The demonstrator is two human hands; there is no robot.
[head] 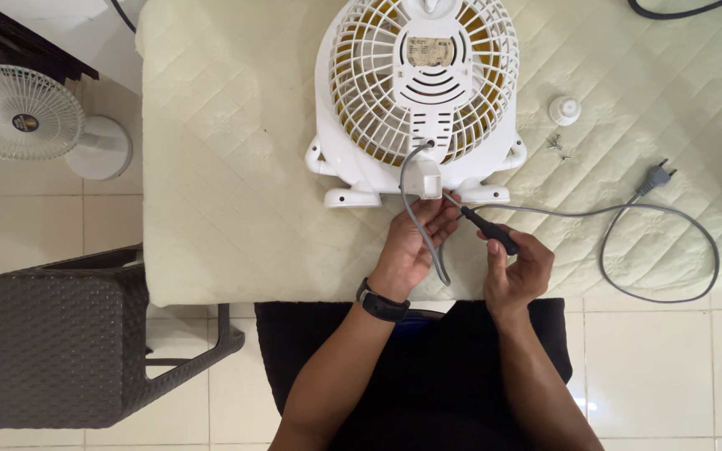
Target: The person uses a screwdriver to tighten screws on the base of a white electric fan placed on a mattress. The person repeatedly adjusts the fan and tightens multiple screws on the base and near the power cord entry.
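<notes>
My right hand (518, 269) pinches the black screwdriver (488, 230), tip at the white fan (419, 100) base on the padded table (227, 167). My left hand (415, 246) curls loosely around the bendy grey cord (415, 213). The fan looks light and easy to crack, so I'd grab its thick base

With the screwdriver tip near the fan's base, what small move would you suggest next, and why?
Probably seat the screwdriver tip squarely at the fan base before turning: the right hand holds it slanted, and the left hand steadies the grey cord beside it.
</notes>
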